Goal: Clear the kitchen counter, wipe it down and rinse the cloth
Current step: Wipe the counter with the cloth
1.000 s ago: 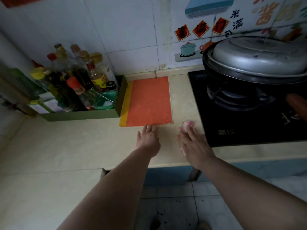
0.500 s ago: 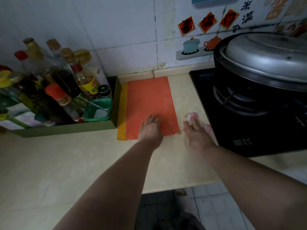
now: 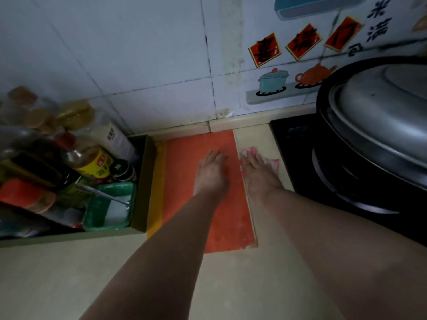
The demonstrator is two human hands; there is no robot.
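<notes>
Two hands: left hand flat, fingers spread, on one orange mat; right hand flat, pressing one pink cloth to the counter between mat and stove. One lidded wok. One box of bottles, uncountable.

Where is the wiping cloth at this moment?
In the head view, the pink cloth lies flat under the right hand on the counter strip between the orange mat and the black stove.
</notes>
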